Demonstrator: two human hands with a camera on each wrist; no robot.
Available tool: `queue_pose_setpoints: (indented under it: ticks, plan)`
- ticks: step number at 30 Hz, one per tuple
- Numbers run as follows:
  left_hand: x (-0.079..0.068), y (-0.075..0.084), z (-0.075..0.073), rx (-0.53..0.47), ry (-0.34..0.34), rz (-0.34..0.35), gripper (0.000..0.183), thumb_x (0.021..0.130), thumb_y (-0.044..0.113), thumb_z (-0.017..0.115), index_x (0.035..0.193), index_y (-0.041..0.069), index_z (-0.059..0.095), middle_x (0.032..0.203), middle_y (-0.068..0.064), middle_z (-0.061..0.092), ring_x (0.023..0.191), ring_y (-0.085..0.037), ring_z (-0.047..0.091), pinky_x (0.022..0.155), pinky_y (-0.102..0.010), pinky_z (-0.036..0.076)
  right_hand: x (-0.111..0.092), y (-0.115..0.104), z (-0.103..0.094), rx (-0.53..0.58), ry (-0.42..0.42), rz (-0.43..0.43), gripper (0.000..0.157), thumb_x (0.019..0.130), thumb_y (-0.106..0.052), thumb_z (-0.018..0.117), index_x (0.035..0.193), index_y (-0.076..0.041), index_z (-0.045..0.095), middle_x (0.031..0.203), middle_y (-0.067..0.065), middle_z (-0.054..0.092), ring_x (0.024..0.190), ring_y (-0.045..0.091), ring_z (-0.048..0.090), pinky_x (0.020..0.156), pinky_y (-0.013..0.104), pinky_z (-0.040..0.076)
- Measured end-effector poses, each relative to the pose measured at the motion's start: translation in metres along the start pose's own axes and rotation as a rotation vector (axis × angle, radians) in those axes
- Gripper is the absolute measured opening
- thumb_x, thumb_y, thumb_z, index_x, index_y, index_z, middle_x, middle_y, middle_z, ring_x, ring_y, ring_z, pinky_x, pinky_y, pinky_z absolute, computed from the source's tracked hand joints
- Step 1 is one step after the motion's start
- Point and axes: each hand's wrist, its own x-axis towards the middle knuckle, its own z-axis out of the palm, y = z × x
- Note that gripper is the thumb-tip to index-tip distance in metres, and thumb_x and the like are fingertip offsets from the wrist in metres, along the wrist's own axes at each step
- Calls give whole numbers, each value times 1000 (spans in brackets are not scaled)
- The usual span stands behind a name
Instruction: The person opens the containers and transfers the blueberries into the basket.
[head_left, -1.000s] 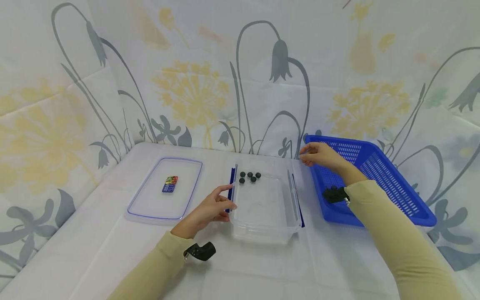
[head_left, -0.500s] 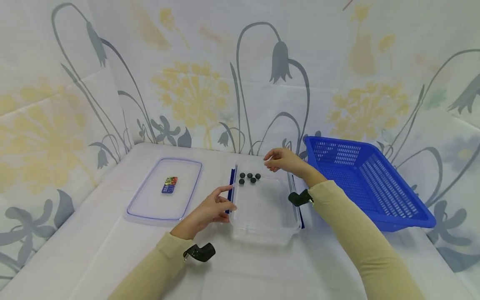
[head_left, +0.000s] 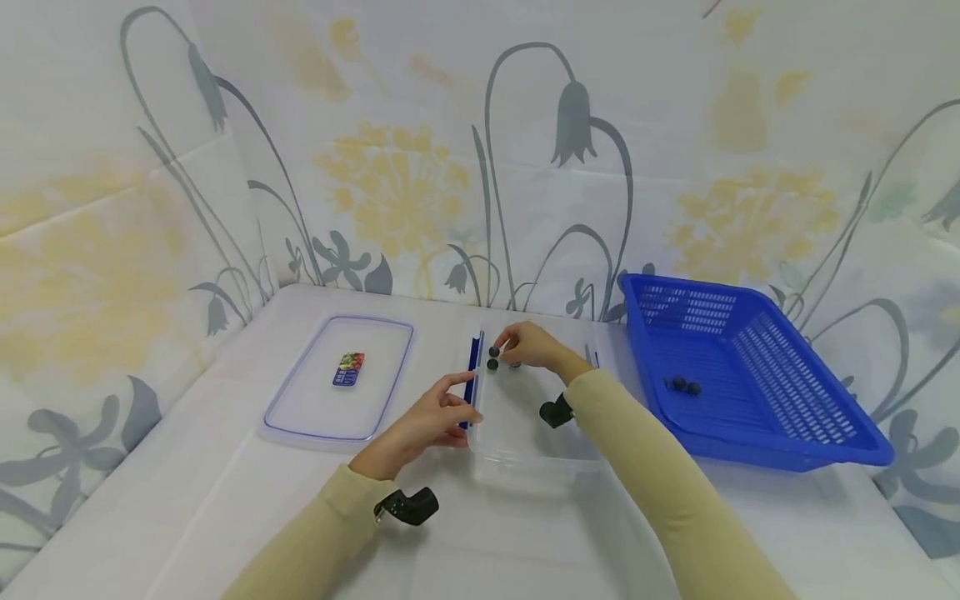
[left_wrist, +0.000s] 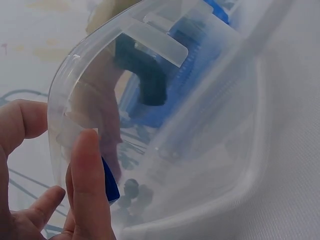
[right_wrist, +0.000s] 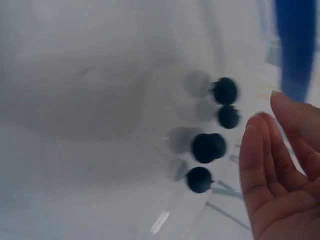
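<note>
My left hand grips the left side of a clear plastic container, thumb on one face of the wall and fingers on the other in the left wrist view. Several blueberries lie in its far left corner. Over them hovers my right hand, hiding some in the head view. Up close in the right wrist view, the right thumb and fingers stand apart with nothing between them, just beside the berries. A blue clip flap hangs along the container's side near the left thumb.
A blue perforated basket stands right of the container, with a few blueberries on its floor. On the left lies a clear lid with a blue-edged seal and a colourful label. Flowered cloth rises behind the table.
My right hand has swung left from the basket's near edge to above the berries in the container, reaching lower. The basket's berries have come into sight. My left hand keeps its hold.
</note>
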Motion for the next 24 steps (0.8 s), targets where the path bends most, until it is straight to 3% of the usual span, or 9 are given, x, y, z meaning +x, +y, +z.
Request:
queue_pose_setpoints:
  ticks: [5,9,13,17,24]
  plan:
    - [-1,1,2,-4,1,10,71,79,11,67,142,21,35,101,-13,51,62,-18,54,61,-30,54,4,3,11,-179,-31,-5,31,79,-2,68,109,0,63,90,9,62,76,18,56,67,27,48]
    - [0,0,2,-8,4,17,72,79,11,67,142,21,35,100,-13,50,62,-17,53,60,-30,54,5,5,16,-240,-62,-18,31,77,-3,67,108,-3,64,85,7,60,75,18,54,65,26,46]
    - [2,-2,1,-7,2,19,71,79,10,67,142,20,35,101,-13,50,61,-17,54,60,-30,54,6,5,19,-242,-96,-44,22,76,-7,71,97,-5,66,81,5,60,72,16,55,62,24,46]
    - [3,-1,1,-5,-3,15,71,80,11,67,142,20,35,101,-13,50,62,-17,53,60,-29,54,4,1,11,-155,-114,-31,20,76,-8,72,94,-3,65,78,5,62,68,15,58,63,25,50]
    - [1,1,2,-2,10,-13,71,80,10,67,142,20,35,103,-14,50,63,-18,53,60,-29,54,-10,-11,-26,59,-64,-12,27,82,-11,69,105,3,63,87,14,65,79,27,63,79,40,52]
